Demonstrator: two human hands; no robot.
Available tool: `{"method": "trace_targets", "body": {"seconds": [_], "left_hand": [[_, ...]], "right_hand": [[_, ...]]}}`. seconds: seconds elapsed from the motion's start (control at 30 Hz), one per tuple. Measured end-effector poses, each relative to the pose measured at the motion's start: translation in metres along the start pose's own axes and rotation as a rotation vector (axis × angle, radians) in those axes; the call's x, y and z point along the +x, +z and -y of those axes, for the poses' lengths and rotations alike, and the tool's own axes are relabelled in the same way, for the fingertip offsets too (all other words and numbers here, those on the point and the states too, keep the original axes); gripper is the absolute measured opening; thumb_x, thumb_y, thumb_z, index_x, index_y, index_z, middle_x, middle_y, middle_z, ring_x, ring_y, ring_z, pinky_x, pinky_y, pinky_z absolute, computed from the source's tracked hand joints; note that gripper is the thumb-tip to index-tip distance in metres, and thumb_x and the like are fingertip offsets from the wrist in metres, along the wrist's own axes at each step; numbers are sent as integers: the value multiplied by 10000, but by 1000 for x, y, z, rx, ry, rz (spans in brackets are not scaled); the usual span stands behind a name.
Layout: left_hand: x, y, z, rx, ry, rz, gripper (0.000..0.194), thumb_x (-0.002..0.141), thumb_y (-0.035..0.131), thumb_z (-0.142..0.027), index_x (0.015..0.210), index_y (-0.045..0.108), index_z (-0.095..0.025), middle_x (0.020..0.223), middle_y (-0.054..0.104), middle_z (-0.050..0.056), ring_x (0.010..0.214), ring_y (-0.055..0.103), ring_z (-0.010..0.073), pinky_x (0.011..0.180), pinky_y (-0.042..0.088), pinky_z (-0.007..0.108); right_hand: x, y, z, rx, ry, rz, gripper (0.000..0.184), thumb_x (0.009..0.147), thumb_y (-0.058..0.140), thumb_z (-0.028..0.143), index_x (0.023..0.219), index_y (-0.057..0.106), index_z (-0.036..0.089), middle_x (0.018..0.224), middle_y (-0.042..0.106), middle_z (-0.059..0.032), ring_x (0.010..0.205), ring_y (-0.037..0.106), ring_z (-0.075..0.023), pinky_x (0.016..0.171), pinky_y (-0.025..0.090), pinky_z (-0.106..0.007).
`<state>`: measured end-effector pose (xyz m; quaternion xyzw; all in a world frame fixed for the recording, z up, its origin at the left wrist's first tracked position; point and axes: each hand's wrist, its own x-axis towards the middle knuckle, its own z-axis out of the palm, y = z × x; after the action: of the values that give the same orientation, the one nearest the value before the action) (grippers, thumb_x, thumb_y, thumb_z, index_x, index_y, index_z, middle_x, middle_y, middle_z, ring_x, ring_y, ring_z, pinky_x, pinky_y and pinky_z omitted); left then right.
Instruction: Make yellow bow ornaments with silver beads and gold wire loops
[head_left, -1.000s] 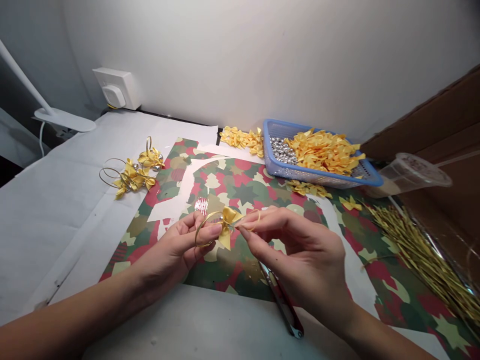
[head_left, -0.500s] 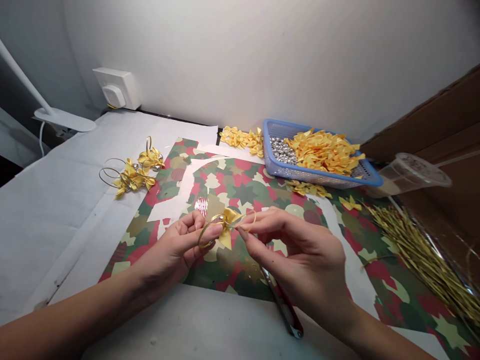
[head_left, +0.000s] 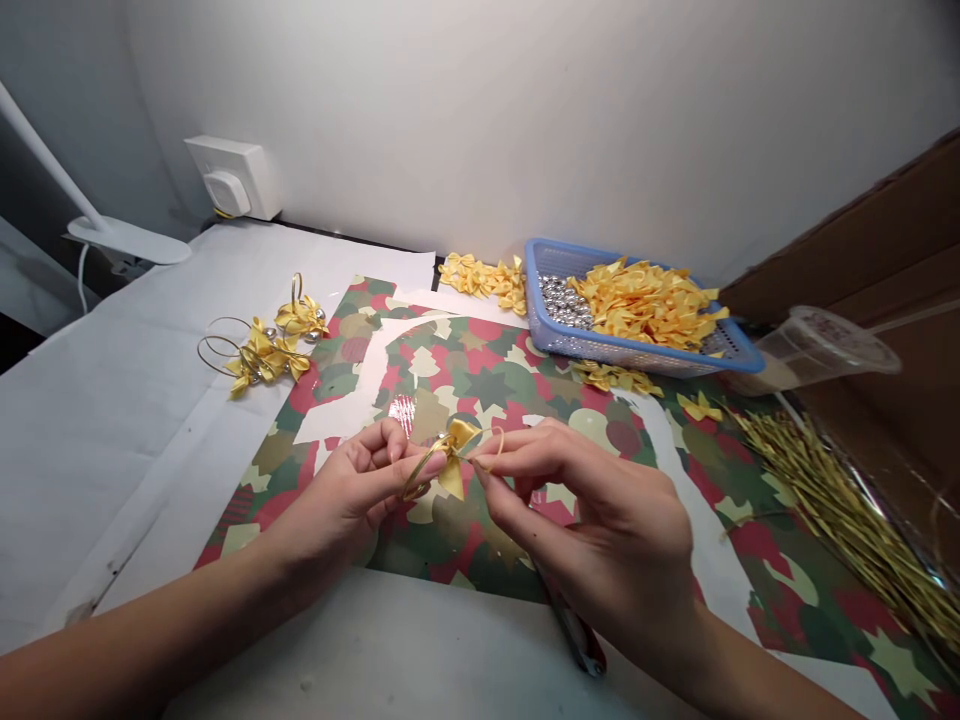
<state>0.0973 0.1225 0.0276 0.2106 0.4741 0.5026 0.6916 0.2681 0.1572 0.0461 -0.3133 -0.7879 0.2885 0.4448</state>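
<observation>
My left hand (head_left: 356,485) is closed on a gold wire ring (head_left: 409,487), gripping it between thumb and fingers. At the ring's right side sits a yellow ribbon bow (head_left: 453,478), close to my thumb tip; a silver bead partly shows behind it. My right hand (head_left: 600,500) pinches a thin yellow strand (head_left: 501,440) that runs from the bow and loops up over the fingertips. Both hands are held over the camouflage-like patterned sheet (head_left: 487,385). Under my right palm lies a slim metal tool (head_left: 585,645), its upper end hidden.
Several bow-trimmed rings (head_left: 270,355) lie at left. A blue basket (head_left: 645,350) of silver beads and yellow bows stands at the back right, with loose bows (head_left: 484,278) beside it. Gold stems (head_left: 840,510), a clear plastic cup (head_left: 817,345) and cardboard (head_left: 900,240) occupy the right.
My right hand has shifted very slightly left and down, covering more of the metal tool. The ring has turned a little and appears narrower; both grips stay the same.
</observation>
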Motion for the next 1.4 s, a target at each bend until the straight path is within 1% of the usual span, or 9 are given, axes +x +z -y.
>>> {"method": "trace_targets", "body": {"seconds": [0.1, 0.2, 0.37, 0.53, 0.73, 0.9, 1.1, 1.27, 1.4], "left_hand": [[-1, 1, -1, 20, -14, -9, 540, 597, 861, -314, 606, 335, -194, 577, 397, -73, 574, 362, 78, 539, 355, 168], [-2, 3, -6, 38, -37, -29, 559, 584, 867, -344, 620, 329, -194, 603, 364, -74, 587, 335, 77, 550, 352, 170], [-4, 4, -9, 47, -64, -53, 555, 570, 867, -374, 646, 348, -191, 661, 364, -62, 627, 349, 79, 577, 357, 170], [-4, 3, -7, 23, -63, -30, 543, 616, 845, -342, 626, 324, -191, 665, 350, -60, 628, 360, 78, 581, 376, 169], [-4, 3, -6, -48, -47, -23, 548, 594, 865, -289, 622, 326, -191, 634, 341, -78, 573, 345, 53, 511, 357, 128], [-6, 0, -5, -67, -68, 4, 430, 656, 835, -255, 632, 412, -180, 643, 414, -71, 581, 399, 45, 540, 403, 117], [-6, 0, -5, -119, -74, -21, 306, 674, 821, -188, 684, 515, -178, 683, 463, -69, 625, 469, 43, 616, 464, 125], [-5, 0, -5, -139, -71, -29, 300, 643, 838, -171, 730, 551, -184, 707, 473, -70, 635, 479, 44, 623, 469, 134], [-5, -1, -4, -88, -62, -23, 343, 629, 845, -199, 710, 512, -184, 727, 471, -62, 669, 478, 61, 627, 467, 150]], "right_hand": [[1, 0, -1, 47, 51, -3, 159, 805, 605, 78, 738, 629, 220, 746, 730, -18, 632, 660, -153, 601, 562, -307], [2, 0, -1, 138, 161, -7, 140, 784, 616, 88, 730, 643, 214, 726, 723, -13, 677, 685, -164, 567, 570, -278], [3, 3, -2, 278, 336, -37, 118, 769, 650, 126, 692, 658, 215, 702, 721, -6, 632, 673, -155, 513, 563, -254], [3, 5, -5, 373, 412, -51, 104, 763, 702, 169, 675, 666, 212, 691, 716, -12, 641, 669, -153, 508, 555, -232], [4, 5, -5, 452, 516, -36, 98, 752, 738, 215, 671, 684, 208, 706, 712, -6, 625, 650, -130, 519, 546, -209], [5, 5, -4, 490, 591, -18, 102, 734, 753, 242, 657, 700, 200, 684, 699, -4, 608, 614, -103, 502, 514, -166], [5, 7, -9, 571, 652, -10, 105, 722, 774, 261, 668, 714, 192, 691, 679, 3, 577, 576, -72, 430, 454, -115], [3, 6, -10, 605, 673, -6, 107, 726, 779, 269, 676, 715, 200, 698, 680, 5, 597, 582, -74, 438, 461, -109], [3, 6, -9, 602, 670, -20, 120, 723, 781, 272, 663, 709, 197, 695, 667, 6, 597, 574, -74, 431, 454, -105]]}}
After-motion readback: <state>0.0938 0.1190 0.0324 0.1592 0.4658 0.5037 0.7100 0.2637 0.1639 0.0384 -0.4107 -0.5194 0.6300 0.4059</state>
